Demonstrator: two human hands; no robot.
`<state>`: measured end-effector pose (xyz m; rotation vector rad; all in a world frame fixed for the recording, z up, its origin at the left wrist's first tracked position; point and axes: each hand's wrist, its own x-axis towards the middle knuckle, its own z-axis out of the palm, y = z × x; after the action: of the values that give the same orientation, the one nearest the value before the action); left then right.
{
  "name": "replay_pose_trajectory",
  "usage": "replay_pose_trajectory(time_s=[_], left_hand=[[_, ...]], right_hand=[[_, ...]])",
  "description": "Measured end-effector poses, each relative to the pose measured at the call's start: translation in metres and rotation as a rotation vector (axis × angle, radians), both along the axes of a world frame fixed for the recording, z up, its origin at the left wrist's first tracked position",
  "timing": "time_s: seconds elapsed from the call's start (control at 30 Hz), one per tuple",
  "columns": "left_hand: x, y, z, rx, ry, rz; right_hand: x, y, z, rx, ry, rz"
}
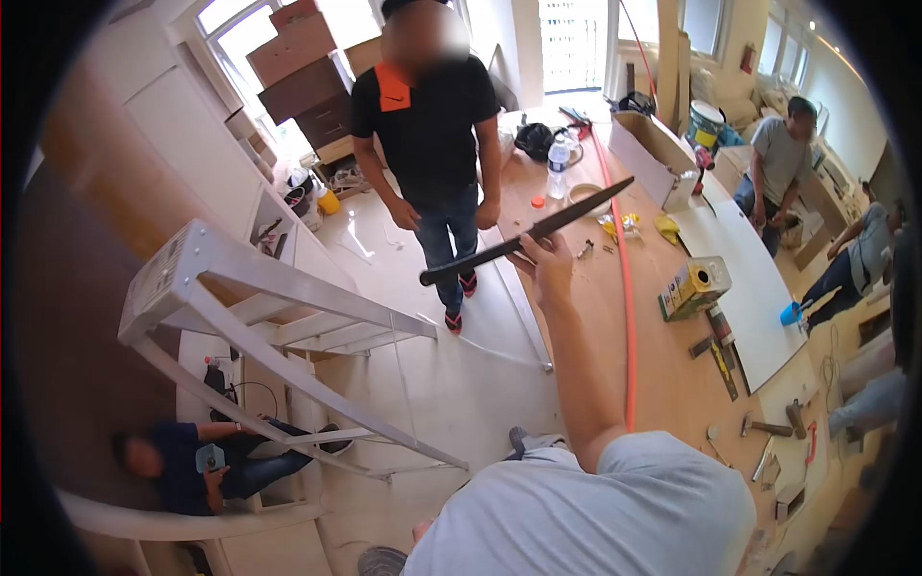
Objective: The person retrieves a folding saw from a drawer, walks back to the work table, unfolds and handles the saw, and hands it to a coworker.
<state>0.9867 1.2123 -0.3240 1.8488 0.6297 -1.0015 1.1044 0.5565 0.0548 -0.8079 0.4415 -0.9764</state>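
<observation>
A: What's that long strip [569,215] made of?
B: Hard to say. It's dark, flat and slim, with a rounded end at lower left and a tapering end at upper right.

A: And the surfaces around it?
B: The tabletop [588,317] is smooth, warm-brown board, scattered with small bits. A bright orange hose [627,288] runs along it, and a boxy tin [693,288] with a round opening stands towards the far side. To the left rises a pale metal ladder [317,288] with straight rails.

A: How is the arm placed?
B: The right arm reaches forward from a grey sleeve [672,475], forearm bare and slanting up, with the right hand [546,267] raised near the table's edge.

A: Is the grip firm?
B: The fingers are closed around the strip near its middle, holding it aslant in the air. How tightly, I can't tell.

A: And the left hand?
B: Only a sliver of skin shows beside the shirt; I can't tell its grip.
</observation>
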Motion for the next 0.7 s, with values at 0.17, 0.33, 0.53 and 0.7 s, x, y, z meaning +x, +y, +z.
replay_pose_trajectory(time_s=[0.17,0.33,0.53,0.7], left_hand=[[-0.016,0.003,0.005,0.059,-0.027,-0.067],[-0.006,0.0,-0.017,0.073,-0.138,-0.185],[0.013,-0.003,-0.049,0.052,-0.384,-0.437],[0.004,-0.036,0.016,-0.117,-0.198,0.146]], right_hand=[[0.03,-0.023,-0.016,0.057,-0.1,0.042],[0.049,-0.026,-0.024,0.081,-0.103,0.059],[0.069,-0.03,-0.027,0.066,-0.106,0.073],[0.076,-0.035,-0.029,0.077,-0.113,0.059]])
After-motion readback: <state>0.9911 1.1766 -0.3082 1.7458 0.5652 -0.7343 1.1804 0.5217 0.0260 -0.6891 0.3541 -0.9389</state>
